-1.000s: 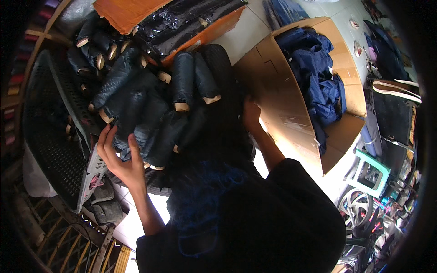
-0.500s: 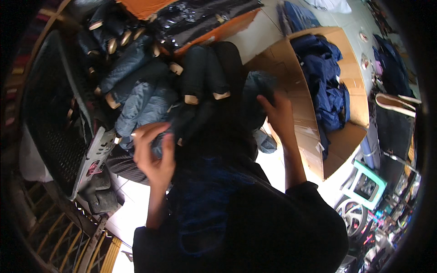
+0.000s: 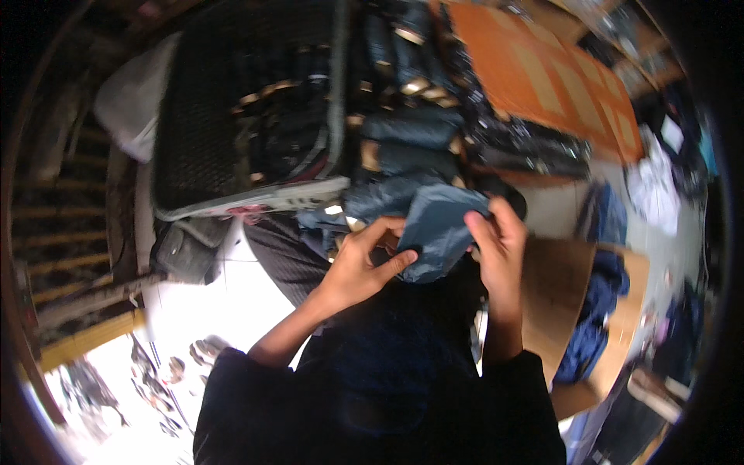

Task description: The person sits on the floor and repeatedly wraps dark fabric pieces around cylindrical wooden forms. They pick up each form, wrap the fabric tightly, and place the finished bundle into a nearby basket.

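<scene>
A flat, blue-grey piece of thin, slightly shiny material (image 3: pixel 442 229) is held up in front of my lap, its kind not clear. My left hand (image 3: pixel 358 267) pinches its left edge between thumb and fingers. At its upper right edge, my right hand (image 3: pixel 502 244) grips it with thumb and fingertips. Just beyond lie several dark, rounded bundles with tan ends (image 3: pixel 411 159), stacked close together; the held piece partly covers the nearest ones.
To the left stands a black plastic crate (image 3: pixel 209 132) with more dark, tan-ended bundles inside. An orange box (image 3: pixel 542 70) lies far right, beside black plastic wrapping (image 3: pixel 535 143). On the right, an open cardboard box (image 3: pixel 554 294) holds dark blue cloth (image 3: pixel 593 333).
My head view has swung, so the crate and boxes sit elsewhere. The right hand has brought the blue-grey piece from beside the cardboard box to the middle, and the left hand now grips it too.
</scene>
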